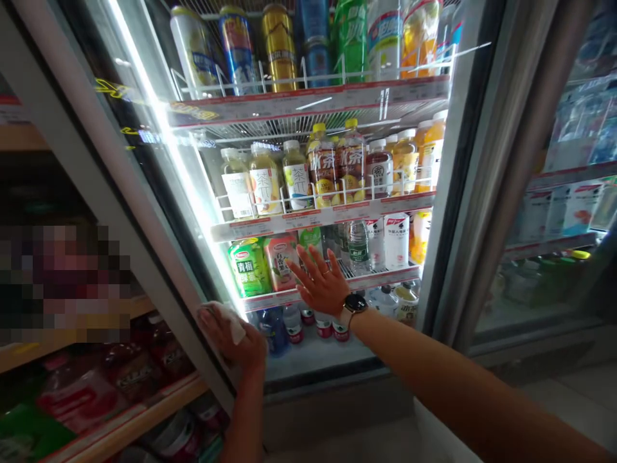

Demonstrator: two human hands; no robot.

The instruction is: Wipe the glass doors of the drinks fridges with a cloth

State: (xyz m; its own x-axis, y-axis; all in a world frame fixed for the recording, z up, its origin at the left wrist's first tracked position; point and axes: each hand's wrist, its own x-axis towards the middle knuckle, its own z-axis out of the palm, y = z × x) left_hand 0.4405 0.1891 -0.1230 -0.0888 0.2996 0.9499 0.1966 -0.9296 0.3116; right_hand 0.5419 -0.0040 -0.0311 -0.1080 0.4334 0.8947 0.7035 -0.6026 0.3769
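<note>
My left hand [248,346] is at the lower left of the lit drinks fridge, pressing a white cloth [236,329] against the edge of the door frame [190,292]. Its fingers are bent over the cloth and partly hidden by it. My right hand [322,283], with a ring and a dark round watch [355,303] at the wrist, is spread out flat in front of the lower shelves. It seems to rest on the glass of the door, holding nothing. Behind it are a green drink carton [249,267], a pink one [281,262] and a clear water bottle [358,247].
Cans [279,51] line the top shelf and tea bottles [322,166] the one below. A metal upright [511,186] separates a second fridge on the right. To the left, wooden shelving [178,402] with bottles stands close to my left arm.
</note>
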